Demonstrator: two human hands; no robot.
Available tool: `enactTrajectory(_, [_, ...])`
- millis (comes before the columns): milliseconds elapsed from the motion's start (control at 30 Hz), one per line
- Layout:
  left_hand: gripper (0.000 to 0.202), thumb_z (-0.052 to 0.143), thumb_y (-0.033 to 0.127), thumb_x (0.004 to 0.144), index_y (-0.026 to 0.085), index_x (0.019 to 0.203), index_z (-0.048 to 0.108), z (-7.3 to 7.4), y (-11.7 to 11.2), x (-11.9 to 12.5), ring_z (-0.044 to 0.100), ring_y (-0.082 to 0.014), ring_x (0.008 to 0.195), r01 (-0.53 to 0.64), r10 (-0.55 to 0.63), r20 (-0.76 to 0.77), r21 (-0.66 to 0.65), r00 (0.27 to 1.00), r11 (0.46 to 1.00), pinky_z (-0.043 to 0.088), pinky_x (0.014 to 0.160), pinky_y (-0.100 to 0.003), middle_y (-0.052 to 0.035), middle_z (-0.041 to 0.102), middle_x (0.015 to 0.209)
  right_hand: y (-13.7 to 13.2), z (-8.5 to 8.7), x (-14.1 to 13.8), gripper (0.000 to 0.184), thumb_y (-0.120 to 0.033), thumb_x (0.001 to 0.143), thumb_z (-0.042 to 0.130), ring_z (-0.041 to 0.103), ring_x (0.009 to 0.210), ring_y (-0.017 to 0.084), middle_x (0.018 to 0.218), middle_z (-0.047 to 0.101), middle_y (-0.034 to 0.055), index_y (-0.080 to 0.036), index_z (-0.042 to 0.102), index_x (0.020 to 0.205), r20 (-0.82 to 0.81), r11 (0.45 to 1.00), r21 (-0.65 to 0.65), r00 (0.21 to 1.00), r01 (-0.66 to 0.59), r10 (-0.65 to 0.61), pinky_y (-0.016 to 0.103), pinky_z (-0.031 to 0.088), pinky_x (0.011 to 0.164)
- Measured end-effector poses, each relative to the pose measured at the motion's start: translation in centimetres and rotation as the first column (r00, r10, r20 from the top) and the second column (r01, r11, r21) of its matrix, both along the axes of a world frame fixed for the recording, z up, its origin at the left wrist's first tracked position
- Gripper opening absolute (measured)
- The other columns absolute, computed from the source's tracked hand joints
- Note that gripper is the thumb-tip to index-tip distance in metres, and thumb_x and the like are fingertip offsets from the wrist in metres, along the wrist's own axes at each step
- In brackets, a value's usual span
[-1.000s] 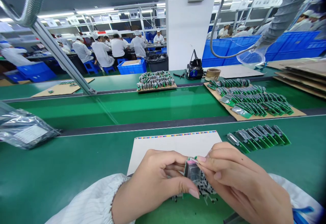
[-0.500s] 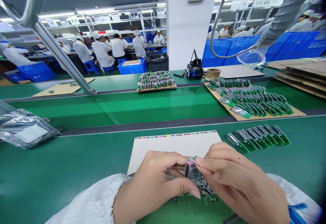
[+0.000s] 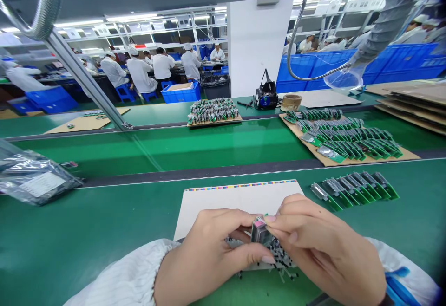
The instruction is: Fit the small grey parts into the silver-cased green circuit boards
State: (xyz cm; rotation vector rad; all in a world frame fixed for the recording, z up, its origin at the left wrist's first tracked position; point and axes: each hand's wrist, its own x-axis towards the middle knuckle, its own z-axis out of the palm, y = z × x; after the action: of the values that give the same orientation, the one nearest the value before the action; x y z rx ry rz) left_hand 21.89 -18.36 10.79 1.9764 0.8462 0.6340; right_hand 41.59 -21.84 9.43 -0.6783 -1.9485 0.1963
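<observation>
Glossy plastic cartridge (image 3: 260, 231), smooth matt paper sheet (image 3: 237, 199)

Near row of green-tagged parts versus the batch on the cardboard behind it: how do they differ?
The near row is a single short line, while the far batch fills several rows. The near row lies directly on the green bench mat; the far batch sits on a brown cardboard sheet. Both show silver-and-green parts, overlapped at a slant.

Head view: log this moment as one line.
left hand pinching pink-topped grey plastic part | right hand pinching same part | near: white card sheet, row of green-and-silver parts
</observation>
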Motion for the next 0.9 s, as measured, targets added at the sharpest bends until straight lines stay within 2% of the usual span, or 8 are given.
enactTrajectory(100, [0.021, 0.076, 0.024, 0.072, 0.021, 0.093, 0.073, 0.0, 0.0, 0.0, 0.067, -0.0115, 0.064, 0.011, -0.011, 0.034, -0.01, 0.999, 1.0, 0.052, 0.062, -0.014, 0.0002, 0.074, 0.079, 0.2, 0.2, -0.4, 0.028, 0.006, 0.085, 0.044, 0.055, 0.073, 0.014, 0.086, 0.068, 0.0022, -0.022, 0.045, 0.09, -0.047, 0.999, -0.036, 0.999, -0.014, 0.012, 0.027, 0.05, 0.068])
enactTrajectory(200, [0.021, 0.077, 0.025, 0.072, 0.021, 0.092, 0.073, 0.0, 0.0, 0.0, 0.066, -0.0109, 0.062, 0.013, -0.012, 0.041, -0.029, 0.999, 0.999, 0.052, 0.06, -0.013, 0.0003, 0.073, 0.078, 0.1, -0.1, -0.5, 0.029, 0.007, 0.084, 0.044, 0.055, 0.074, 0.013, 0.087, 0.068, 0.0016, -0.021, 0.044, 0.091, -0.065, 0.998, -0.063, 0.998, -0.027, 0.023, 0.027, 0.05, 0.07])
enactTrajectory(300, [0.022, 0.078, 0.025, 0.071, 0.02, 0.092, 0.073, 0.0, 0.0, 0.0, 0.067, -0.0118, 0.063, 0.0, 0.001, 0.028, -0.038, 1.0, 0.999, 0.052, 0.058, -0.014, -0.0005, 0.073, 0.078, 0.0, -0.2, -0.4, 0.029, 0.006, 0.086, 0.044, 0.056, 0.076, 0.013, 0.089, 0.067, 0.0014, -0.022, 0.046, 0.094, -0.065, 0.996, -0.083, 0.998, -0.02, 0.014, 0.027, 0.05, 0.069])
enactTrajectory(400, [0.022, 0.078, 0.024, 0.07, 0.019, 0.091, 0.072, -0.1, 0.0, -0.1, 0.067, -0.0122, 0.065, 0.006, -0.003, 0.052, -0.04, 0.999, 0.999, 0.053, 0.061, -0.014, -0.0008, 0.073, 0.077, -0.3, -0.1, -0.4, 0.03, 0.004, 0.086, 0.05, 0.057, 0.082, 0.014, 0.094, 0.065, 0.0011, -0.022, 0.048, 0.101, -0.127, 0.985, -0.17, 0.992, -0.034, 0.012, 0.025, 0.051, 0.069])
enactTrajectory(500, [0.021, 0.078, 0.023, 0.071, 0.018, 0.09, 0.072, -0.1, 0.0, -0.1, 0.067, -0.0116, 0.066, 0.015, -0.013, 0.066, -0.023, 0.998, 1.0, 0.053, 0.063, -0.013, -0.0003, 0.073, 0.078, -0.4, -0.2, -0.4, 0.034, 0.002, 0.085, 0.055, 0.057, 0.091, 0.016, 0.098, 0.063, 0.0016, -0.023, 0.048, 0.107, -0.198, 0.968, -0.234, 0.979, -0.087, 0.041, 0.029, 0.052, 0.076])
enactTrajectory(633, [0.02, 0.078, 0.026, 0.072, 0.019, 0.089, 0.072, 0.3, -0.1, 0.1, 0.066, -0.0105, 0.064, 0.005, -0.007, 0.035, 0.066, 0.999, 0.998, 0.052, 0.061, -0.013, 0.0007, 0.073, 0.078, -0.3, -0.6, -0.4, 0.036, 0.003, 0.087, 0.052, 0.056, 0.096, 0.017, 0.1, 0.061, 0.0016, -0.024, 0.047, 0.111, -0.249, 0.952, -0.262, 0.964, -0.155, 0.088, 0.032, 0.049, 0.083])
enactTrajectory(900, [0.019, 0.075, 0.026, 0.075, 0.019, 0.091, 0.068, 0.3, -0.4, 0.1, 0.062, -0.0087, 0.061, 0.032, -0.032, -0.005, 0.281, 0.999, 0.959, 0.047, 0.057, -0.014, 0.0032, 0.071, 0.075, -0.4, -0.9, -0.6, 0.039, 0.003, 0.088, 0.05, 0.056, 0.094, 0.017, 0.099, 0.06, 0.0004, -0.027, 0.046, 0.113, -0.271, 0.929, -0.312, 0.956, -0.2, 0.115, 0.032, 0.047, 0.082])
